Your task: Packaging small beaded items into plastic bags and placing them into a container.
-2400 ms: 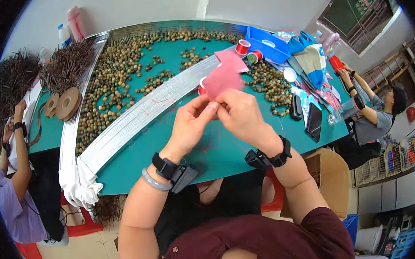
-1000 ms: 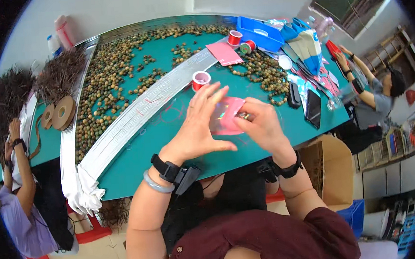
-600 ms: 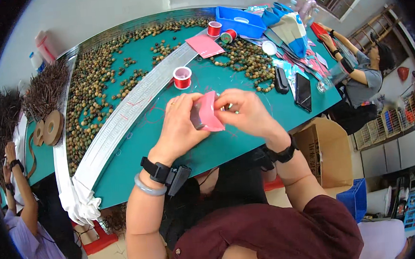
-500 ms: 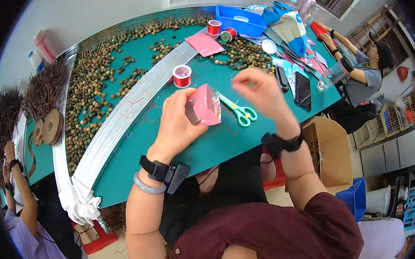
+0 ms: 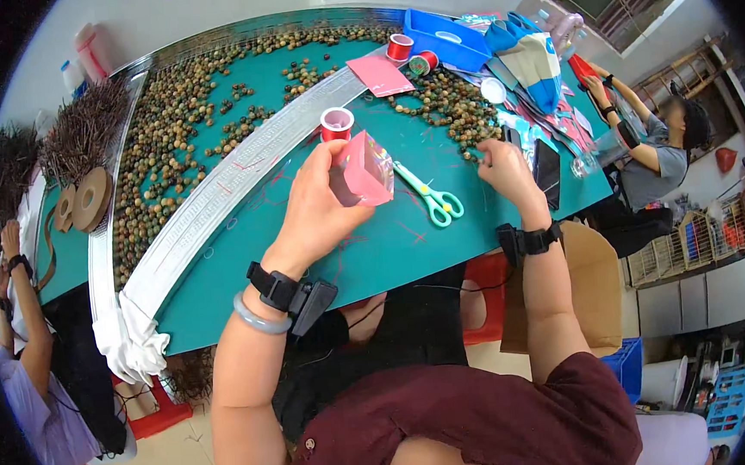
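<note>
From where I stand, the person's left hand (image 5: 311, 200) has a small pink packet (image 5: 365, 174) held up over the green table (image 5: 332, 274), thumb below and fingers wrapped round its back, closed snugly on it. The packet's mouth gapes, and a shiny side faces right. Just behind it, upright on the table, is a spool of red thread (image 5: 337, 129).

The right hand (image 5: 508, 174) is well apart from the packet, at the near edge of the right-hand beads (image 5: 446, 111). Its fingers are curled in toward the thumb; I can't tell whether they pinch anything. Its wrist is just beside a dark phone (image 5: 548, 173) lying on the table.

Between the 2 hands lie scissors (image 5: 432, 201) with pale green handles, near the packet. Farther back, a flat pink packet (image 5: 380, 75) rests beside 2 more thread spools (image 5: 400, 47), close to a blue tray (image 5: 442, 48). A long white strip (image 5: 238, 168) curves across the table, with a wide spread of brown and green beads (image 5: 152, 170) beyond it. At the left are 2 rolls of brown tape (image 5: 91, 200).

There are 2 other people about: 1 in light purple (image 5: 47, 393) at the left, 1 in grey (image 5: 661, 156) at the right.
</note>
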